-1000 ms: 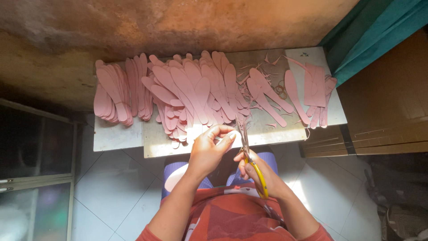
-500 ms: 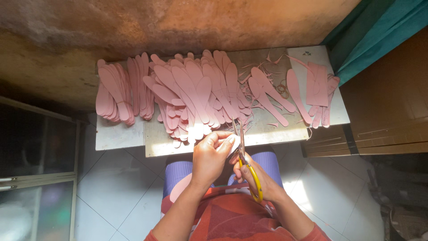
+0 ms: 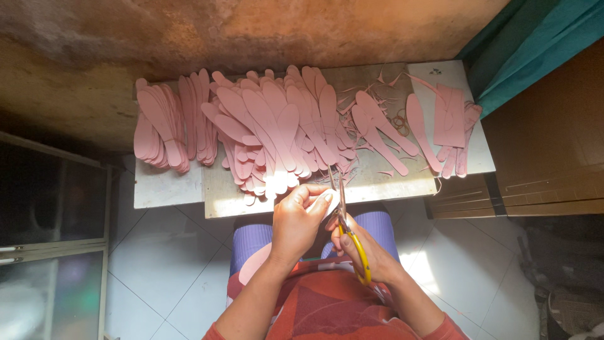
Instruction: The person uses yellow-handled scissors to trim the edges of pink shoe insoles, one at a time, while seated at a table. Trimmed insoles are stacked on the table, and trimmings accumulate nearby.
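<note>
Left hand [image 3: 301,220] pinches a pale pink cutout [image 3: 314,200] at the table's [image 3: 390,182] near edge, w/ right hand [image 3: 365,249] just beside it gripping yellow-handled scissors [image 3: 345,220], blades parted & pointing at the pink pile [image 3: 277,126] beyond.

Matt pink foam-like cutouts [image 3: 264,126], yellow plastic-handled metal scissors [image 3: 347,223], rough plaster wall [image 3: 189,31], glossy floor tiles [image 3: 157,264].
</note>
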{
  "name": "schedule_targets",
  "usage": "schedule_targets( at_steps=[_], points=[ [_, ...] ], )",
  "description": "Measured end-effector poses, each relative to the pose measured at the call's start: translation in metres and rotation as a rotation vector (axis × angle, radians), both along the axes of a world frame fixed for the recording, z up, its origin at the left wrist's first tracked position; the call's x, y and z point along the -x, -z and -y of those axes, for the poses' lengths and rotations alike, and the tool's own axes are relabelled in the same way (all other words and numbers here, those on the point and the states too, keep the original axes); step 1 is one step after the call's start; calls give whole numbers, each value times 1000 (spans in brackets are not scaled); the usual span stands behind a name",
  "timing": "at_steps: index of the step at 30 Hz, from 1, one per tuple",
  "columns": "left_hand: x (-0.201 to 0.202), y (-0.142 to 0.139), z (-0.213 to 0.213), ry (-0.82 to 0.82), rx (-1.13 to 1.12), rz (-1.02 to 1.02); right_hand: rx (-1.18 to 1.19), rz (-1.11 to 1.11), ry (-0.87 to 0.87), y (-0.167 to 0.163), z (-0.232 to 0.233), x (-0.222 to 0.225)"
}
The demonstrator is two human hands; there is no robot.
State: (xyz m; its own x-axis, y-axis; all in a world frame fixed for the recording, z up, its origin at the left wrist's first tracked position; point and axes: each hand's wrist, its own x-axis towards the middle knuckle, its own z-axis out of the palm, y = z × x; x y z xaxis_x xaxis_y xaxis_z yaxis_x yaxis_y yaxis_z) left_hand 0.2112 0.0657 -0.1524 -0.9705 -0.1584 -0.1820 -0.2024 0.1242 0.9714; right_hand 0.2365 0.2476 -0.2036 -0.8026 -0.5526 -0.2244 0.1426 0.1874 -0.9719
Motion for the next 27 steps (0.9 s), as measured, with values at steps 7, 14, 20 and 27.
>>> schedule_targets(
  at_steps=[7,14,20,27],
  points=[
    [-1,-1,-1,-6,5,-4,-99,69,66,0,2,-3],
    [0,2,-3,1,-45,-11,-45,-88,76,2,2,-6],
    [2,10,-2,18,-85,2,-17,-66,105,9,1,-9],
    [5,24,4,73,-224,61,-54,-45,79,6,-6,-5]
  ],
)
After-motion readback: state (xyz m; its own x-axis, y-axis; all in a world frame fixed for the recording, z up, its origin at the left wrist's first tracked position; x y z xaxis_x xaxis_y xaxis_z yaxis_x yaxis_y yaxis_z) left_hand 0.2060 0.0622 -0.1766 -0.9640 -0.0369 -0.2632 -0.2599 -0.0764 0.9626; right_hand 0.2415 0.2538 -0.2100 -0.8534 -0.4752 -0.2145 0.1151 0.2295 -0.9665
